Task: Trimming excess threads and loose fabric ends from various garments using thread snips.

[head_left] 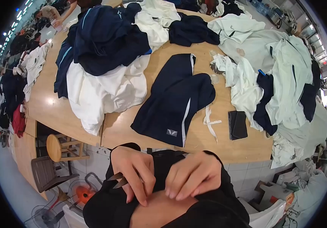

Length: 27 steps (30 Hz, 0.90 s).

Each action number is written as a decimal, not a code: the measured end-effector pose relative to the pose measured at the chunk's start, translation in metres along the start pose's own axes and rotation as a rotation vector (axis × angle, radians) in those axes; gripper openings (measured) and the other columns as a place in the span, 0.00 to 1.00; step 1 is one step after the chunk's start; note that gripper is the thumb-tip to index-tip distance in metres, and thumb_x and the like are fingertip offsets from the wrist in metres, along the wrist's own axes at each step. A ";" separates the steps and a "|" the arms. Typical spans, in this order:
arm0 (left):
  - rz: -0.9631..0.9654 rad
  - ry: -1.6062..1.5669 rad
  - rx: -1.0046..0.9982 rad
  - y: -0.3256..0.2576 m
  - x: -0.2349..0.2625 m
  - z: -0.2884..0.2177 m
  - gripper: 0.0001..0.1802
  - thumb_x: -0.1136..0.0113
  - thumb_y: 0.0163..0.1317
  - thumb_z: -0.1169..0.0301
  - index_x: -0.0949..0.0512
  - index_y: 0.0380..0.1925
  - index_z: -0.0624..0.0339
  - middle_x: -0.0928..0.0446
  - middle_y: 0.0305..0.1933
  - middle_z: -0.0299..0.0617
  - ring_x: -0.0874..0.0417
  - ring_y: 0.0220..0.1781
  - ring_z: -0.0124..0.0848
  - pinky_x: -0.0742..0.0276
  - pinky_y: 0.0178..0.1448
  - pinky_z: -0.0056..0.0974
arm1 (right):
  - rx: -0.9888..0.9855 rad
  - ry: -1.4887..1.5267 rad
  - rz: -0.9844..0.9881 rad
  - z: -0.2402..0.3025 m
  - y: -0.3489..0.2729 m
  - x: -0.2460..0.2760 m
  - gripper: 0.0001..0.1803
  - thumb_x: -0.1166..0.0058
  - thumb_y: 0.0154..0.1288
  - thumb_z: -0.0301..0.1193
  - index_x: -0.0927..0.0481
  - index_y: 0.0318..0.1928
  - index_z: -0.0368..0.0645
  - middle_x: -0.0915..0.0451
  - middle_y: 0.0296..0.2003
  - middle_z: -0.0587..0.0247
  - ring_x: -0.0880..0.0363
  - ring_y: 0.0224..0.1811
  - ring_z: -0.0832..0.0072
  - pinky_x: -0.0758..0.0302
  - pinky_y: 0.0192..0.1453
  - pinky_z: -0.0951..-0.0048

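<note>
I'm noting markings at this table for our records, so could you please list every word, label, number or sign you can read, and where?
Readable words or numbers: none.
Grey patch on the navy garment: pale angular mark, no legible wording.
Box, lower right: orange area, too small and blurred to read.

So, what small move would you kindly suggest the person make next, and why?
Perhaps reach the right hand forward to the navy garment: it lies on the table just ahead, touched by neither hand, and the right hand seems empty while the left hand holds a dark pointed tool.
</note>
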State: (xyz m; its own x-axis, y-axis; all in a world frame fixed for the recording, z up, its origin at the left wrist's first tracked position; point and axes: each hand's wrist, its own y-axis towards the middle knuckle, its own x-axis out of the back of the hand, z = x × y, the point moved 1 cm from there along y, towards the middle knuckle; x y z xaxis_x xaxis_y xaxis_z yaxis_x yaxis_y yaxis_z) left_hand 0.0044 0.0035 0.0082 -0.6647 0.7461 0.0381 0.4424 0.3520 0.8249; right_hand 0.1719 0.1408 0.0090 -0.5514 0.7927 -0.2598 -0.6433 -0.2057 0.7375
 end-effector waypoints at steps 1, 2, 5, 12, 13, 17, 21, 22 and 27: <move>0.015 0.011 -0.013 -0.001 0.001 0.001 0.15 0.29 0.78 0.67 0.12 0.52 0.70 0.13 0.51 0.55 0.11 0.33 0.36 0.25 0.28 0.35 | 0.009 -0.011 0.053 0.002 0.007 -0.004 0.14 0.41 0.77 0.21 0.14 0.58 0.28 0.14 0.56 0.40 0.13 0.55 0.46 0.16 0.59 0.55; 0.031 0.023 -0.025 -0.002 0.001 0.002 0.12 0.29 0.78 0.68 0.12 0.45 0.69 0.12 0.50 0.53 0.14 0.30 0.34 0.26 0.27 0.35 | -0.009 -0.041 0.069 0.003 0.013 -0.012 0.11 0.42 0.78 0.22 0.15 0.54 0.27 0.15 0.54 0.41 0.14 0.53 0.46 0.17 0.57 0.55; -0.015 0.002 -0.067 -0.003 -0.006 -0.005 0.10 0.29 0.78 0.69 0.13 0.42 0.68 0.12 0.48 0.54 0.15 0.27 0.32 0.28 0.26 0.35 | -0.031 -0.122 0.113 -0.001 0.030 -0.028 0.11 0.48 0.81 0.25 0.17 0.51 0.27 0.18 0.53 0.39 0.16 0.53 0.44 0.18 0.57 0.55; -0.329 0.137 -0.100 -0.027 -0.001 -0.012 0.11 0.32 0.81 0.64 0.18 0.41 0.60 0.13 0.32 0.41 0.17 0.23 0.28 0.40 0.21 0.35 | -0.263 -0.524 0.393 0.003 0.070 -0.049 0.23 0.45 0.79 0.41 0.24 0.49 0.28 0.23 0.48 0.38 0.19 0.48 0.43 0.20 0.53 0.53; -0.334 0.173 -0.096 -0.028 0.002 -0.012 0.12 0.32 0.81 0.63 0.19 0.41 0.59 0.13 0.33 0.41 0.18 0.23 0.27 0.39 0.21 0.34 | -0.358 -0.494 0.480 0.000 0.074 -0.052 0.20 0.40 0.71 0.39 0.27 0.44 0.32 0.24 0.44 0.44 0.20 0.46 0.46 0.21 0.51 0.53; -0.294 0.214 -0.073 -0.027 0.009 -0.013 0.12 0.31 0.80 0.61 0.19 0.42 0.58 0.13 0.32 0.38 0.19 0.22 0.26 0.40 0.21 0.34 | -0.301 -0.698 0.422 -0.015 0.076 -0.062 0.25 0.45 0.82 0.48 0.26 0.43 0.33 0.23 0.40 0.42 0.18 0.41 0.45 0.21 0.49 0.54; -0.321 0.243 -0.072 -0.023 0.009 -0.008 0.12 0.31 0.80 0.61 0.19 0.41 0.57 0.13 0.32 0.37 0.19 0.22 0.26 0.40 0.21 0.34 | -0.734 -0.594 0.599 0.000 0.087 -0.055 0.27 0.45 0.83 0.49 0.25 0.43 0.33 0.23 0.40 0.41 0.19 0.41 0.44 0.22 0.50 0.51; -0.314 0.232 -0.081 -0.023 0.008 -0.008 0.12 0.31 0.80 0.61 0.19 0.41 0.57 0.13 0.32 0.37 0.19 0.22 0.26 0.40 0.21 0.34 | -0.531 -0.598 0.479 -0.006 0.078 -0.059 0.25 0.43 0.81 0.48 0.25 0.43 0.33 0.22 0.40 0.40 0.18 0.42 0.43 0.22 0.49 0.51; -0.292 0.245 -0.072 -0.015 0.009 -0.008 0.12 0.31 0.80 0.61 0.18 0.41 0.57 0.13 0.32 0.38 0.20 0.22 0.26 0.40 0.21 0.34 | -0.325 -0.470 0.285 -0.001 0.070 -0.057 0.23 0.36 0.71 0.42 0.26 0.45 0.32 0.22 0.40 0.39 0.18 0.43 0.41 0.21 0.49 0.51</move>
State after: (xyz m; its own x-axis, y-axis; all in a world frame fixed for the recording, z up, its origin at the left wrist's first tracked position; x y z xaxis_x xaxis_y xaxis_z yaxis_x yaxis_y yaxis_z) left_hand -0.0133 0.0005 0.0003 -0.8847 0.4596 -0.0779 0.1752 0.4826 0.8581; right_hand 0.1576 0.0805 0.0745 -0.4804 0.8331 0.2741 -0.6747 -0.5508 0.4914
